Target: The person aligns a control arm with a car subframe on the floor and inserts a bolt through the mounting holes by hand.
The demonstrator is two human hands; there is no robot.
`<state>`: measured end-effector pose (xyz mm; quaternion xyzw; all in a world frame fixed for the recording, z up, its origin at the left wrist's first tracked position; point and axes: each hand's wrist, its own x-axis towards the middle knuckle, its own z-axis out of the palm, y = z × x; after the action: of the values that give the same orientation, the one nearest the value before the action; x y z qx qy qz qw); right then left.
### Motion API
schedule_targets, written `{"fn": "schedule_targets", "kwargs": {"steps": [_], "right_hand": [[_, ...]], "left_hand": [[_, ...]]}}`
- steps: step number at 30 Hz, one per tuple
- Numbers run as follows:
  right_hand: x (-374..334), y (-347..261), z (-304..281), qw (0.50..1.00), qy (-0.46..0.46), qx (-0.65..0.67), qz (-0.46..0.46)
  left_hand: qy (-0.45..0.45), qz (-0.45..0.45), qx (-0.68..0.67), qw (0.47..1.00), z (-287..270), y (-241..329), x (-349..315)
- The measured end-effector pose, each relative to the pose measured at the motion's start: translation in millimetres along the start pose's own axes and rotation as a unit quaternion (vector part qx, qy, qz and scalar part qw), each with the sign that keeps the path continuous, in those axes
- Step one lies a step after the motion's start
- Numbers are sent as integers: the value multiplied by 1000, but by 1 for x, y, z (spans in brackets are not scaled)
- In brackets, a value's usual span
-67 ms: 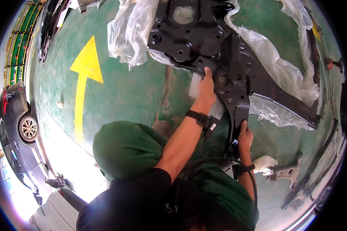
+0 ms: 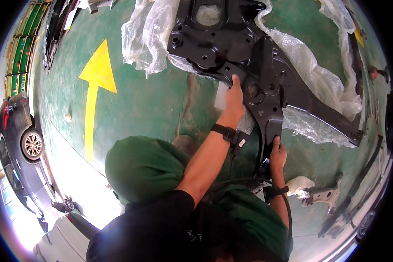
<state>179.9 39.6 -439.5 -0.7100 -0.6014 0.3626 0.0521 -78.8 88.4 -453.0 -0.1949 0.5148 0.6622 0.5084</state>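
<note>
A black pressed-metal car subframe (image 2: pixel 231 41) lies on the floor ahead of me. Against its near side is a black control arm (image 2: pixel 263 111), whose narrow lower end points back toward my knees. My left hand (image 2: pixel 234 102) is closed on the arm's left lobe, thumb on top and fingers hidden underneath. Farther down, my right hand (image 2: pixel 278 153) grips the right edge near the narrow end, its thumb lying along the metal. Where the arm meets the subframe, I cannot tell whether they are joined.
Bubble wrap (image 2: pixel 148 39) lies under and around the subframe. A grey metal arm (image 2: pixel 325 194) rests on the floor at right, near long dark strips (image 2: pixel 358 179). A yellow arrow (image 2: pixel 96 83) marks the green floor. A dark car (image 2: pixel 19 144) stands at far left.
</note>
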Motion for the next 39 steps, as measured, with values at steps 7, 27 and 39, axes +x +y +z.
{"fn": "schedule_targets", "kwargs": {"steps": [7,27,39], "right_hand": [[22,8,2,999,-25,-26,-15],[17,-9,-6,998,-49,-28,-3],[16,-2,-6,999,-42,-19,5]], "left_hand": [[47,-9,108,993,5,3,5],[43,-20,162,986,-3,12,4],[32,-3,49,998,5,10,-3]]}}
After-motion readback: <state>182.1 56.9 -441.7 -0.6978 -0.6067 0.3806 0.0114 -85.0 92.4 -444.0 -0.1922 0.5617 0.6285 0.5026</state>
